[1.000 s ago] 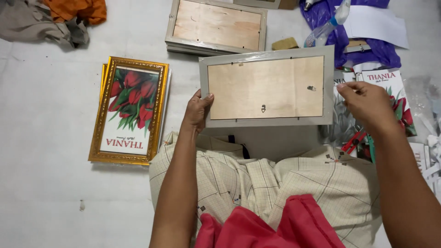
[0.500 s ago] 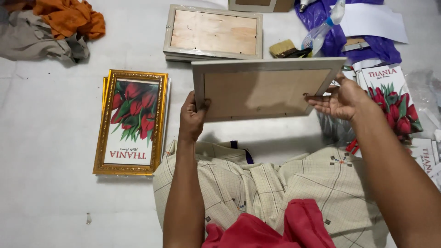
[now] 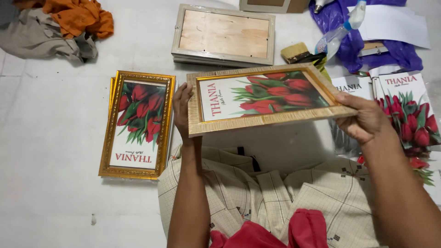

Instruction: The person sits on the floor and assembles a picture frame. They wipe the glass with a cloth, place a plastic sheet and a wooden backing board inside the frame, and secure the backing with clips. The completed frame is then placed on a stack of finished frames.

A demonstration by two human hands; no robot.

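Gold and straw-coloured moulding runs round the framed tulip print [image 3: 264, 98] that we hold face up above our lap, tilted a little so its far edge sits higher. Our left hand [image 3: 182, 110] grips the short left edge, fingers curled over the front rim and thumb hidden behind. Our right hand [image 3: 365, 120] clasps the lower right corner, fingers wrapped over the moulding. Both hands are closed on the frame, which touches nothing else.

On the white floor [image 3: 50, 115] to our left lies a finished gold frame [image 3: 138, 124] with the same red tulips, face up, on top of another. Ahead, a stack of frames [image 3: 223, 36] rests face down, showing bare wooden backing. Near it are a brush [image 3: 298, 53], a spray bottle [image 3: 337, 32] on purple plastic [image 3: 395, 50], and loose tulip prints [image 3: 409, 112] to our right. Crumpled cloths [image 3: 59, 25] sit at the far left.

We judge this to be the checking step: the picture is mounted and we are looking over its front. The next move likely calls for lowering it flat onto the finished pile at our left, keeping both edges supported so the corners do not knock.
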